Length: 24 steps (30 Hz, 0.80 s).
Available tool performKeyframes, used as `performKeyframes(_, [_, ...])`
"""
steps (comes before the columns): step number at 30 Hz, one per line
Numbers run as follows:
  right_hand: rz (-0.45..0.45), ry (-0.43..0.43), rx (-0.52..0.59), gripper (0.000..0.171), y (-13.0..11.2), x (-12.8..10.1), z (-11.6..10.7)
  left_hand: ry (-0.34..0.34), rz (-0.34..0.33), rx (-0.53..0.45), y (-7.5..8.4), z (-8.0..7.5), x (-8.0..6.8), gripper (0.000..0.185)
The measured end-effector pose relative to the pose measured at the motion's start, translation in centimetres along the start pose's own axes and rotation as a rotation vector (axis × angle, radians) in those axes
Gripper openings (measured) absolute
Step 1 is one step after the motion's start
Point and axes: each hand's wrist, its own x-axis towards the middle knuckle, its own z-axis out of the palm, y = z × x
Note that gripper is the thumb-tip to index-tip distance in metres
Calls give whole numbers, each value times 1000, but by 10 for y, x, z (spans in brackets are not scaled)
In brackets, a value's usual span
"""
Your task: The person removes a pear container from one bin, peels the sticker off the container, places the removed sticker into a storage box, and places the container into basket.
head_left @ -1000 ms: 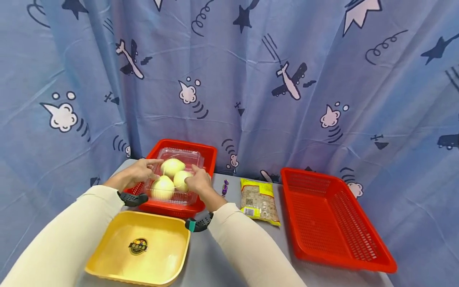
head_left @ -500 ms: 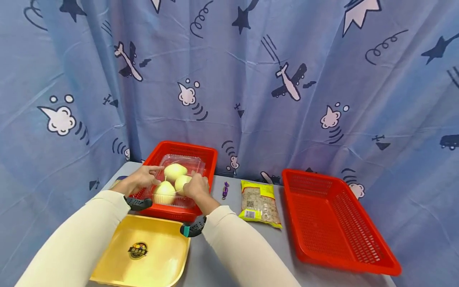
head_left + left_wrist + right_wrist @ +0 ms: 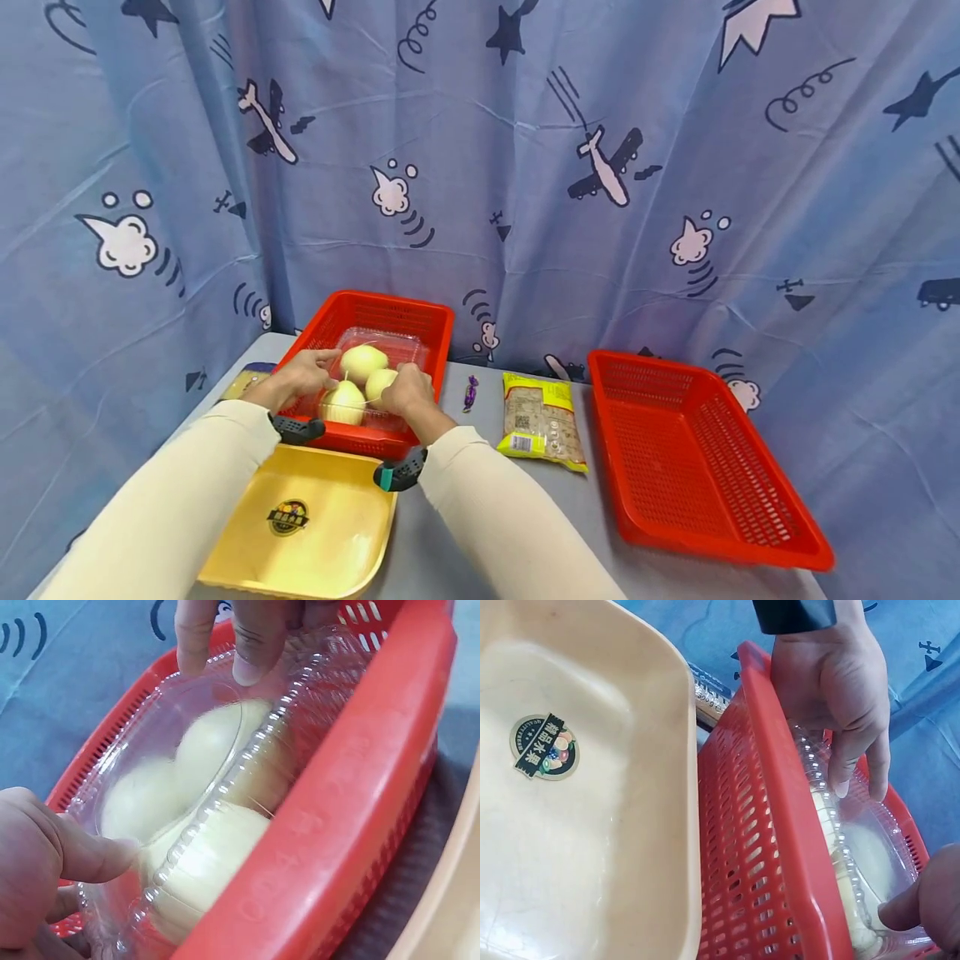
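Note:
A clear plastic clamshell box [image 3: 225,776] holding three pale yellow pears [image 3: 363,364] sits within the walls of a red slotted basket [image 3: 393,312]. My left hand [image 3: 303,375] grips the box's left end, its thumb on the lid in the left wrist view. On the right end, my right hand [image 3: 411,390] holds the box; its thumb lies over the lid in the right wrist view. The other fingers of both hands are partly hidden down the box's sides.
A yellow tray [image 3: 330,533] stands in front of the basket. To the right lie a purple-wrapped candy [image 3: 470,393] and a yellow-edged food bag [image 3: 542,421], then a larger red basket [image 3: 652,450]. A blue-and-yellow packet [image 3: 247,379] is at the left. A curtain [image 3: 465,167] hangs behind.
The box has sunk lower inside the basket with both hands still on it. My left hand has shifted slightly down, and the packet at the left has come into view.

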Motion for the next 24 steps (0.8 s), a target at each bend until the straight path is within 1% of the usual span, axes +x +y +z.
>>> performKeyframes(3, [-5,-6,7,56,2,0,0,5,-6,3,0,2,0,69])
performKeyframes(6, [-29,-35,37,56,4,1,-4,2,1,-1,1,3,0,69])
performKeyframes(8, [-50,-63,76,56,6,1,-8,-8,1,4,2,2,-2,68])
performKeyframes(11, [-64,-119,164,55,8,0,-16,-30,-22,-4,5,-2,-5,68])
performKeyframes(13, [-66,-146,216,55,9,0,-23,-48,-35,-14,8,-6,-7,69])
performKeyframes(16, [-75,-164,268,59,11,0,-37,-69,-31,-41,14,-12,-11,73])
performKeyframes(19, [-87,-178,306,61,13,-3,-52,-62,-18,-34,17,-16,-16,75])
performKeyframes(21, [-80,-205,329,62,16,-6,-60,-55,-25,-25,18,-19,-20,77])
performKeyframes(24, [-81,-242,333,64,20,-13,-73,-39,-19,-7,22,-21,-26,80])
